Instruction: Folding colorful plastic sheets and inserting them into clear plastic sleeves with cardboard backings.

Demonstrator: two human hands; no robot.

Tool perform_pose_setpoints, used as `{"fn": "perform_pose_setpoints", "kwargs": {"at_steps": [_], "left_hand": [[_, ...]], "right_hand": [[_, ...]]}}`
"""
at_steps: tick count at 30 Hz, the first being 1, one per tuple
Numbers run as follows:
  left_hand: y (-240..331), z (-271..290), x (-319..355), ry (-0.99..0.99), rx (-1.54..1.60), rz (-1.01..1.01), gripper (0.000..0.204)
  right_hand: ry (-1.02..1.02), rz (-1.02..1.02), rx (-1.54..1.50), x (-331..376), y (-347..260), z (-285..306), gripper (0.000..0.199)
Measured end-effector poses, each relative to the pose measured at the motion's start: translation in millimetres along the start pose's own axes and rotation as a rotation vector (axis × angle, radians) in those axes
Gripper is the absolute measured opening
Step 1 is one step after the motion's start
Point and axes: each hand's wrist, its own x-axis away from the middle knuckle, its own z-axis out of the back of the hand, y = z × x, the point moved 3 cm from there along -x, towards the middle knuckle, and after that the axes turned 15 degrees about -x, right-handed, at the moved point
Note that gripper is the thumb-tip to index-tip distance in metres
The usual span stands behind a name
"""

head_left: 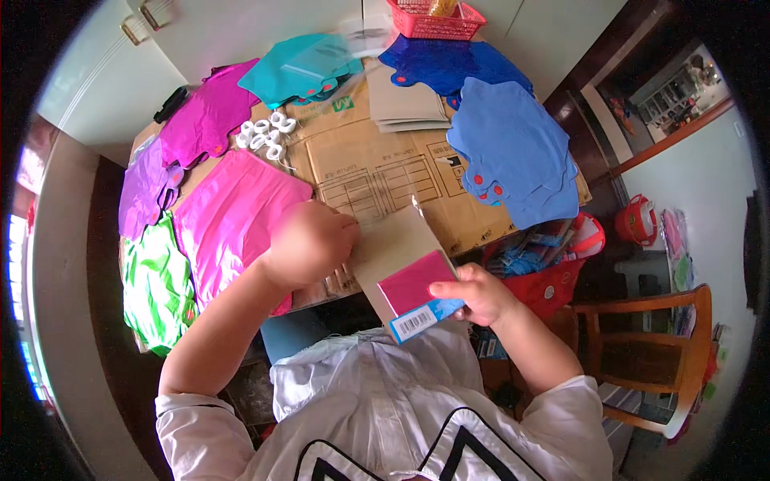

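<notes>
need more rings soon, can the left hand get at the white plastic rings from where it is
Probably yes: the left hand is over the pink sheets, and nothing stands between it and the white plastic rings farther up the cardboard.

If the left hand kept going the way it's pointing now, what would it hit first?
Probably the clear packet held by the right hand; the blurred left hand points right, at its upper edge, perhaps already touching. Depth is unclear.

left hand [309, 244]: blurred, curled, forearm raised | right hand [473, 293]: fingers pinched, elbow bent
</notes>
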Motion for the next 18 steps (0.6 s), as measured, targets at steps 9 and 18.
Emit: {"fn": "perform_pose_setpoints", "kwargs": {"at_steps": [9,18], "left_hand": [[13.8,4.1,4.5,0.068,0.190,0.045,0.032],[41.6,12.0,24.6,0.157,0.181,0.128,0.025]], "right_hand": [[0.091,0.216,0.210,3.6,11.8,-14.0,0.024],[0.085,0.211,0.244,-7.5,24.2,-18.9,0.024]]}}
